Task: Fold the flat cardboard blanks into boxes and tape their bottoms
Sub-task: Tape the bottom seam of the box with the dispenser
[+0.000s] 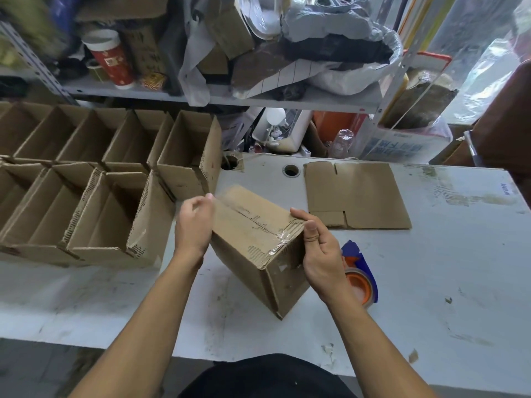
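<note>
Holding a folded box (255,242) bottom-up and tilted at the middle of the white table (431,268), with clear tape along its seam and over the near edge. Left hand (195,222) curled round the box's 9 o'clock edge, right hand (319,251) at 3 o'clock with the thumb pressing the top corner and fingers wrapped down the side. Flat blank (356,193) at 1 o'clock, blue-orange tape dispenser (359,274) just past the right wrist at 4 o'clock, rows of open finished boxes (86,182) out at 9 to 10.

Head-worn camera looks steeply down, close over the table (431,282).
</note>
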